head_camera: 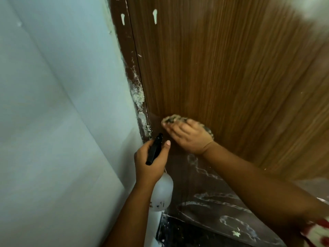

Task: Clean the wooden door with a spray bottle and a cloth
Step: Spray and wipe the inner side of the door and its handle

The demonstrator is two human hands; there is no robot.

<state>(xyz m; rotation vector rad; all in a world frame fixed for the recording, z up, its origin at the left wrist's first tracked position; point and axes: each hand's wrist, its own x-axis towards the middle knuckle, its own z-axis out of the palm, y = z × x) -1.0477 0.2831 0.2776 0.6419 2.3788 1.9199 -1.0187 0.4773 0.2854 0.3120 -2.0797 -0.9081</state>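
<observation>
The wooden door [222, 68] with vertical grain fills the upper right. Low on it, near its left edge, my right hand [190, 136] presses a speckled grey cloth [173, 120] flat against the wood, fingers straight over the cloth. Just left of it, my left hand [149, 163] grips a spray bottle [162, 191]. The bottle has a black trigger head, whose nozzle points up toward the door's edge, and a translucent white body hanging below my fist. The door's lower panel [210, 191] is darker, with whitish swirled marks.
A pale blue-green wall [53, 113] takes up the left half. The dark brown door frame [132, 72] between wall and door carries white paint splashes and crusty patches. A dark floor [179, 230] shows at the bottom.
</observation>
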